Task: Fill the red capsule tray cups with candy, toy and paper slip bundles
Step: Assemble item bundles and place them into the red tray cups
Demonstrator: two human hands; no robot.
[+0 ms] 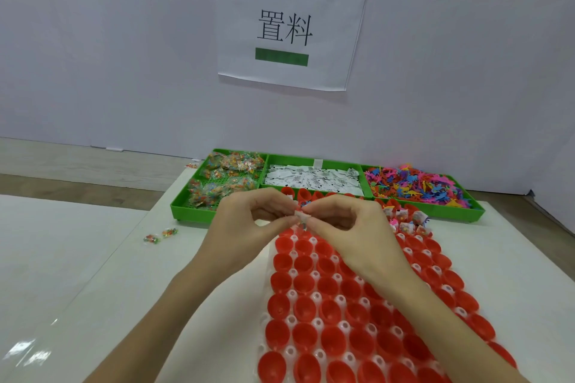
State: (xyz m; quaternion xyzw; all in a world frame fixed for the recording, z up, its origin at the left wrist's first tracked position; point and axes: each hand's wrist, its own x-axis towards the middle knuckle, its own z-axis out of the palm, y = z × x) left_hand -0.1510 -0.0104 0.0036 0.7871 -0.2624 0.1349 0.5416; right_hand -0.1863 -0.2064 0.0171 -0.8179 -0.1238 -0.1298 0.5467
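While my left hand (pixel 249 221) and right hand (pixel 337 222) pinch the small bundle (pixel 302 218) at their fingertips above the red capsule tray (pixel 326 298), I judge it featherlight, crinkly and loose, best nipped across its folded paper waist.

Small candy-and-paper bundle (pixel 302 218) pinched above red capsule tray (pixel 336 298), far-right cups (pixel 404 221) filled

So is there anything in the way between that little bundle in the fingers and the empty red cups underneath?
Nothing visible. Both the left hand and right hand pinch the bundle just above the red capsule tray, and the cups right below it stand open and empty, with only air in between.
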